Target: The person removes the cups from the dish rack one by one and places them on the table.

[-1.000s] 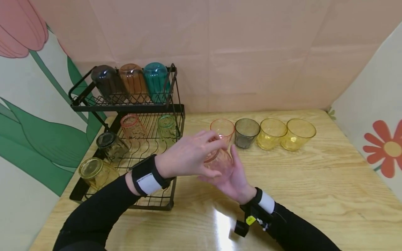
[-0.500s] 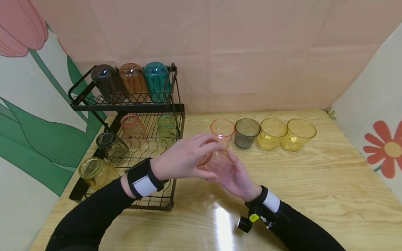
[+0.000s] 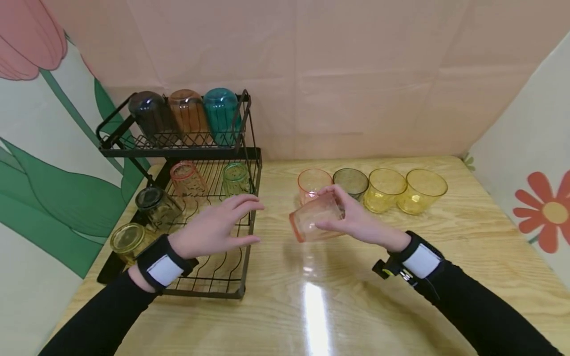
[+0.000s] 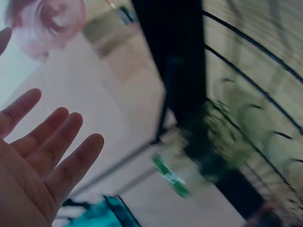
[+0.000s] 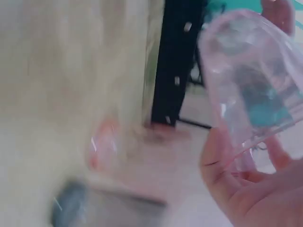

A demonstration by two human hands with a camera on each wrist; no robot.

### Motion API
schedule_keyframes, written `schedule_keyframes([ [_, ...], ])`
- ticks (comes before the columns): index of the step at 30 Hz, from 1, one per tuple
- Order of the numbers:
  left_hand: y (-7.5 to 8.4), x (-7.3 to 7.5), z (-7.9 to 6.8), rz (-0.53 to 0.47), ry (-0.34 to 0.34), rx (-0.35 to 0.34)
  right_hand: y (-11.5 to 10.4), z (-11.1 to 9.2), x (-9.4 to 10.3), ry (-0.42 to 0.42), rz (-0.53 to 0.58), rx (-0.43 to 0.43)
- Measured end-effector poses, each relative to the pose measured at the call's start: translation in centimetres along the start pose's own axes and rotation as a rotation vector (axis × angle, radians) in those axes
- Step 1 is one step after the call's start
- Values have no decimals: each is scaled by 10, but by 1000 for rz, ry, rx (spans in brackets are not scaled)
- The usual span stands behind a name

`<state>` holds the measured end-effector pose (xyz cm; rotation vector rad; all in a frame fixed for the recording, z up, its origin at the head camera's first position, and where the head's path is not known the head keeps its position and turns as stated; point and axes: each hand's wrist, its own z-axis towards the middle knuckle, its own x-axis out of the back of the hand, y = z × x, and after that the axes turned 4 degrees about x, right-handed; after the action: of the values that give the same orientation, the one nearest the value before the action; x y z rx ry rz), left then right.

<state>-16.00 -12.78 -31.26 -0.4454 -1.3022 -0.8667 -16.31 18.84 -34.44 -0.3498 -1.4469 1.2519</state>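
My right hand (image 3: 362, 223) holds a clear pink glass (image 3: 315, 218) around its base end, above the table. The glass lies tilted on its side, its red-pink rim pointing left. In the right wrist view the fingers and thumb (image 5: 213, 165) curl round the same pink glass (image 5: 236, 71). My left hand (image 3: 218, 225) hovers over the right side of the black wire rack's lower tier, fingers spread and holding nothing. The left wrist view shows its straight fingers (image 4: 75, 161) apart from everything.
Upside-down glasses stand on the two-tier rack (image 3: 178, 153), among them a teal glass (image 3: 222, 116) on top and a green glass (image 3: 236, 179) below. Rightward, a row on the table has another pink glass (image 3: 313, 179), a grey glass (image 3: 351, 182) and yellow glasses (image 3: 385, 190).
Both hands were together around the pink glass. My left hand has drawn away leftward to the rack, while my right hand has shifted and turned, keeping the glass.
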Motion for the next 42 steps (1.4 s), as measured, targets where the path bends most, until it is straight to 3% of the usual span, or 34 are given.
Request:
schedule_keyframes([
  [4, -14, 2, -14, 11, 5, 94, -8, 3, 11, -54, -386, 39],
  [7, -22, 2, -21, 12, 11, 140, -15, 6, 16, -108, -615, 88],
  [12, -28, 0, -27, 20, 11, 152, -18, 12, 15, -200, -822, 173],
  [26, -35, -3, -32, 43, -17, 180, -5, 18, -4, -339, -911, 217],
  [42, -35, -7, -32, 45, -12, 180, 10, 21, -14, -363, -952, 286],
])
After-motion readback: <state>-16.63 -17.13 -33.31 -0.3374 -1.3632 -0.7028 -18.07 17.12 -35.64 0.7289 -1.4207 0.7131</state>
